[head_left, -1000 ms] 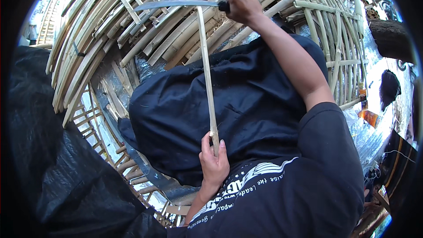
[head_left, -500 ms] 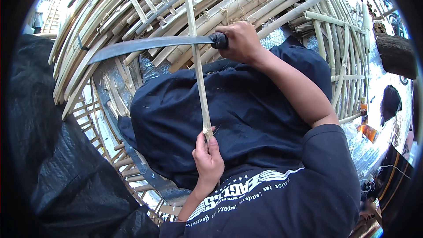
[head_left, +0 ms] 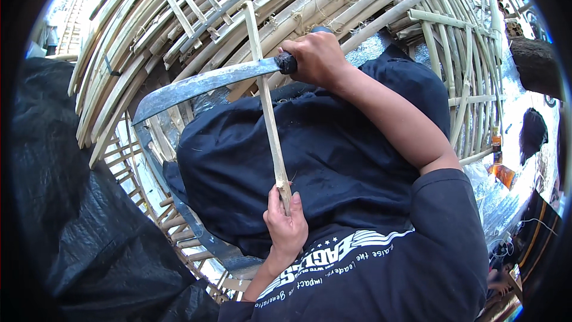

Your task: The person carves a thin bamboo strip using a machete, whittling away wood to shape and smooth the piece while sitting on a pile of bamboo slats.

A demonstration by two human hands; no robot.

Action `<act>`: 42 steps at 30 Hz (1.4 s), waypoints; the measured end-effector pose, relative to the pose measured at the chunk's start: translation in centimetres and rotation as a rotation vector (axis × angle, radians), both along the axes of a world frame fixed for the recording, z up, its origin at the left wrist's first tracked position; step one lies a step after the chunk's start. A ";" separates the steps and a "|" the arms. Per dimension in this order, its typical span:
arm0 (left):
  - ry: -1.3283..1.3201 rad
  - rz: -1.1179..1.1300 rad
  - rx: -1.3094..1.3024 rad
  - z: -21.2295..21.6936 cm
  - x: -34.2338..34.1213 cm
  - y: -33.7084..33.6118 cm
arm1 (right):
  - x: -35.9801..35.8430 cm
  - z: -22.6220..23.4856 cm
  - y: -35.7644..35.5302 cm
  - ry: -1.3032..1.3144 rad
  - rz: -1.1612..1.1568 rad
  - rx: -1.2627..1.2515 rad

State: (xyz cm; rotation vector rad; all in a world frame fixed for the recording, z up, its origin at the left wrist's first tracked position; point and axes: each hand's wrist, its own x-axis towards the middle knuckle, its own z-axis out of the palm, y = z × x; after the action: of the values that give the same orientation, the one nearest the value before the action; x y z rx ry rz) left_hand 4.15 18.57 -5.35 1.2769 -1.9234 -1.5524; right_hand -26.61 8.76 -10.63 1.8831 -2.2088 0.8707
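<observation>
We seem to be in a makeshift bamboo workshop — strips (head_left: 286,31) heaped on the far side, a lattice (head_left: 471,100) at far right, slats (head_left: 173,222) and a black tarp (head_left: 89,220) on the left, a machete (head_left: 202,85) crossing a stick (head_left: 270,126).

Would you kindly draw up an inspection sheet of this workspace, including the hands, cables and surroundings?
Surface: wrinkled dark navy cloth in front of the person.
Things in use: long pale bamboo strip; curved grey metal blade with black handle, crossing the strip, contact unclear.
Clutter: layered pale bamboo slats beyond the cloth; small amber bottle at right.
Left hand: closed on the strip's near end.
Right hand: closed around the black handle.
Cables: thin white cable, far right.
Surroundings: black plastic sheeting at left; dark log-like beam at upper right.
</observation>
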 end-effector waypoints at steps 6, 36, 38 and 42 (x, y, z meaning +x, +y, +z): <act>0.003 -0.011 0.010 0.4 -0.2 -0.1 | -2.3 -1.0 -0.7 0.066 -0.068 -0.053; 0.208 0.001 0.368 -0.8 1.4 0.0 | 0.2 0.8 -0.4 -0.068 0.096 -0.019; 0.148 -0.024 0.279 -0.4 1.1 -0.1 | 0.1 1.5 -0.1 -0.045 0.087 -0.006; 0.115 -0.047 0.309 -0.5 1.3 0.2 | -2.4 0.6 -0.5 0.002 0.012 -0.022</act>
State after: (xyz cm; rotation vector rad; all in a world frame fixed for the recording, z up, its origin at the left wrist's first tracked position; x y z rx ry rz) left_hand 5.45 18.78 -5.86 1.2342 -1.7016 -1.9610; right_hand -29.05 8.22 -9.99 1.8886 -2.1805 0.8912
